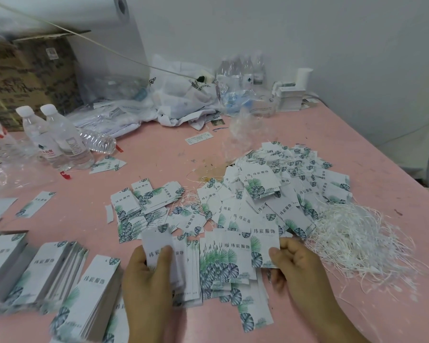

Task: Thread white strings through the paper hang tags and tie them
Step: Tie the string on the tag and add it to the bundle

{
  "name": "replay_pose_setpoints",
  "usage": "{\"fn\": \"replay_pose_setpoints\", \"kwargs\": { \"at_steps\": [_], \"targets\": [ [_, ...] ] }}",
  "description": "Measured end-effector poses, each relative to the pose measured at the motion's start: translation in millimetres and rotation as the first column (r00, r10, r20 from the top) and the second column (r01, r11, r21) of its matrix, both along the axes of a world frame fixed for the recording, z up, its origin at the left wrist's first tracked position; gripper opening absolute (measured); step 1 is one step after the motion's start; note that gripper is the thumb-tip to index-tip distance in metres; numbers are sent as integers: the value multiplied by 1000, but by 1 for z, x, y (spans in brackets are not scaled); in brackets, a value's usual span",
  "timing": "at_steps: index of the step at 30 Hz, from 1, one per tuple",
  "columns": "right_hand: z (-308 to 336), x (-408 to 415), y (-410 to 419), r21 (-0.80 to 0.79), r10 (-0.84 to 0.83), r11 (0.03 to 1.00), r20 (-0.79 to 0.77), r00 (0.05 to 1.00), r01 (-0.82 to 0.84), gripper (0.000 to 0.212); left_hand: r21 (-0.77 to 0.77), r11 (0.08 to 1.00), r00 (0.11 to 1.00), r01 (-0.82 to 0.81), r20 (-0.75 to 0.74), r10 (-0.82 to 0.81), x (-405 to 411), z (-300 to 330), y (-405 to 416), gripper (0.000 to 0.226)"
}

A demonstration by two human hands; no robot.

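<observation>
My left hand (149, 276) holds a small bunch of narrow white hang tags (159, 246), thumb on top. My right hand (292, 266) pinches the right edge of a wider leaf-printed tag (265, 246) that lies over a fanned row of tags (223, 263) between my hands. A loose tangle of white strings (357, 238) lies on the pink table (159, 154) just right of my right hand. Behind it sits a large heap of tags with strings (282, 191). Neat stacks of unstrung tags (89, 295) stand at the lower left.
Water bottles (60, 137) stand and lie at the left, over clear plastic wrap. Cardboard boxes (27, 78), white plastic bags (183, 95) and more bottles (243, 68) line the back by the wall. A small tag pile (141, 204) sits mid-table. The table edge runs down the right side.
</observation>
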State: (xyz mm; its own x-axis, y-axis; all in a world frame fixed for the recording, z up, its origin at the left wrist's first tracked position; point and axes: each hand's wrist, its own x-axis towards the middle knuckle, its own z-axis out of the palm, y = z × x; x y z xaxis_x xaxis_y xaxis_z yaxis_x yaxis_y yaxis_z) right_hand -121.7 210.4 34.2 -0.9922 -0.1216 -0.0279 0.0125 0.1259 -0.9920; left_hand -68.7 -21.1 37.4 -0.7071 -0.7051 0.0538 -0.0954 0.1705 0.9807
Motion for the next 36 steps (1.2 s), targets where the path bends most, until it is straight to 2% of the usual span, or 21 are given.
{"fn": "replay_pose_setpoints", "kwargs": {
  "at_steps": [2, 4, 7, 10, 14, 18, 21, 24, 28, 30, 33, 35, 36],
  "targets": [
    [3, 0, 2, -74, 17, 997, -5, 1000, -18, 16, 270, 955, 985, 123, -148, -85, 2, 9, 10, 10],
    [7, 2, 2, -177, 58, 983, 13, 998, -55, 9, 450, 845, 949, 290, -251, -192, 3, 11, 20, 24],
    [7, 9, -1, -246, 173, 956, 31, 984, -160, 27, 545, 730, 909, 412, -296, -293, 3, 9, 37, 32],
    [8, 18, -11, -287, 264, 928, 50, 963, -239, 24, 617, 649, 895, 445, -303, -327, 6, 4, 53, 35],
    [13, 22, -17, -133, 144, 981, -7, 989, -144, 12, 760, 453, 884, 467, -380, -274, 6, 10, 62, 40],
    [14, 25, -16, -62, 88, 994, -44, 995, -91, 21, 805, 349, 877, 480, -433, -207, 3, 12, 65, 42],
    [14, 28, -18, -38, 86, 995, -59, 995, -88, 22, 798, 355, 871, 487, -414, -263, 4, 8, 65, 48],
    [15, 30, -19, -25, 171, 985, -52, 984, -173, 18, 745, 379, 832, 549, -440, -339, 4, 4, 67, 40],
    [13, 29, -19, -97, 338, 937, -4, 941, -336, 19, 681, 485, 832, 549, -384, -401, 5, -3, 71, 38],
    [10, 26, -16, -39, 349, 936, 3, 937, -349, 25, 692, 457, 822, 558, -385, -420, 7, -3, 72, 42],
    [9, 17, -6, 55, 216, 975, 20, 976, -217, 35, 744, 393, 832, 540, -402, -382, 6, -6, 72, 48],
    [9, 4, 12, 169, 11, 986, -47, 999, -2, 23, 770, 370, 847, 519, -407, -342, 4, -8, 72, 51],
    [10, -4, 23, 247, -93, 962, -105, 990, 117, 14, 776, 366, 851, 513, -404, -335, 3, -7, 71, 51]
  ]
}}
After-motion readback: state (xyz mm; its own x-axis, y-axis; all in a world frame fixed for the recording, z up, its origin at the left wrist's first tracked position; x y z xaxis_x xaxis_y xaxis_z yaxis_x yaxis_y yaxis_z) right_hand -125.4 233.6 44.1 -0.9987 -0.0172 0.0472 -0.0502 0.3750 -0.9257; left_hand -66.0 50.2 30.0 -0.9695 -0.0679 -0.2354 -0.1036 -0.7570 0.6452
